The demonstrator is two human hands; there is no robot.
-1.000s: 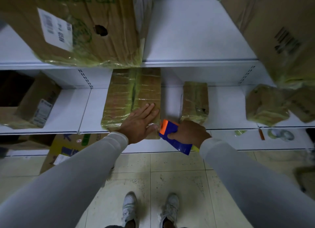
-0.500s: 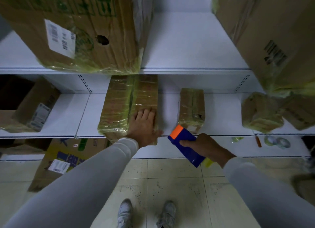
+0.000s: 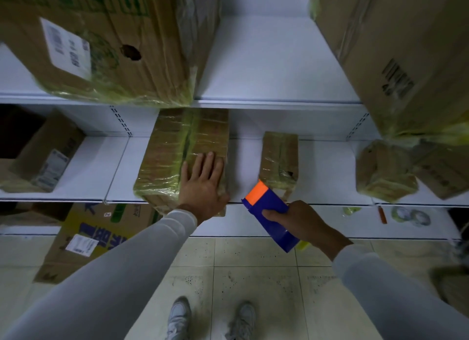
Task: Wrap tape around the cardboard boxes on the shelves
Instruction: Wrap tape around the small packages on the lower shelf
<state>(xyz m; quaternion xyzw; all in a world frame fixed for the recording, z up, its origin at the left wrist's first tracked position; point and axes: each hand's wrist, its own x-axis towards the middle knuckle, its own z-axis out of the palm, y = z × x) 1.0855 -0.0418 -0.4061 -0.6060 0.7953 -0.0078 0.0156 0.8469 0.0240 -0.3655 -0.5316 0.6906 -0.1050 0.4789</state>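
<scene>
— On the middle shelf point(image 3: 327, 172), where does the job stand?
— The left hand point(image 3: 203, 184) lies flat on the wrapped box point(image 3: 172, 156) overhanging the shelf's front edge; the right hand's point(image 3: 302, 223) grip curls round the tape dispenser point(image 3: 269, 210), clear of it. Likely next: reach the neighbouring small box point(image 3: 279, 159), open shelf between.

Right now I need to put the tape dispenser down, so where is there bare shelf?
Bare patches: top shelf between the two big boxes; middle shelf beside the small wrapped box. Crowded at far right.
</scene>
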